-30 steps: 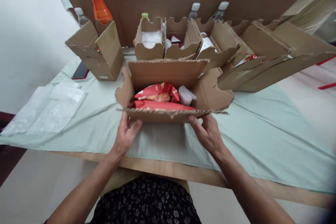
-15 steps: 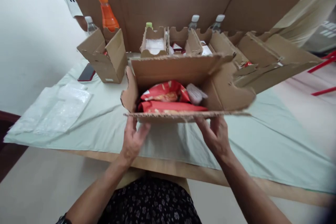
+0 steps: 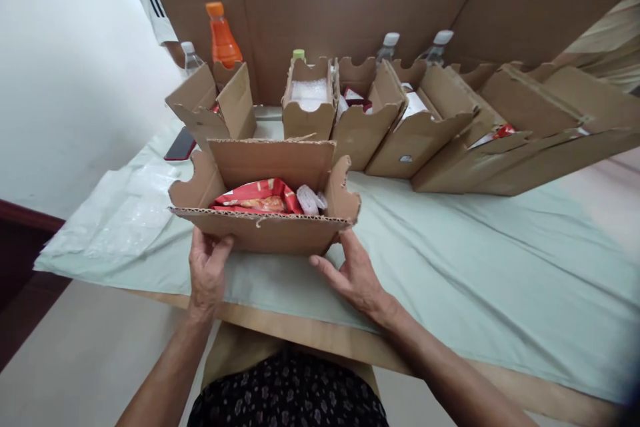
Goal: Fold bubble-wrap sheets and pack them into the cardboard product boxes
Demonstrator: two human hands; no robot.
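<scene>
An open cardboard box (image 3: 280,233) with notched end walls is in front of me, low at the table. Inside it lie a red snack packet (image 3: 260,197) and a small item in clear bubble wrap (image 3: 311,200). My left hand (image 3: 207,273) grips the box's lower left end, thumb on the front wall and fingers partly hidden beneath. My right hand (image 3: 354,275) is at the lower right corner, its fingers curling behind the end and its thumb stretched out along the bottom front edge.
Behind stand several open cardboard boxes, including a bubble-wrap-filled one (image 3: 307,119) and a left one (image 3: 240,103). An orange bottle (image 3: 225,43) stands behind them. A phone (image 3: 180,145) and bubble-wrap sheets (image 3: 133,207) lie left. A person's sleeve (image 3: 154,3) shows behind the cardboard panel (image 3: 360,0).
The box has moved left and down toward the table, with both my hands on it. The row of boxes behind shows more fully. My view has shifted somewhat.
</scene>
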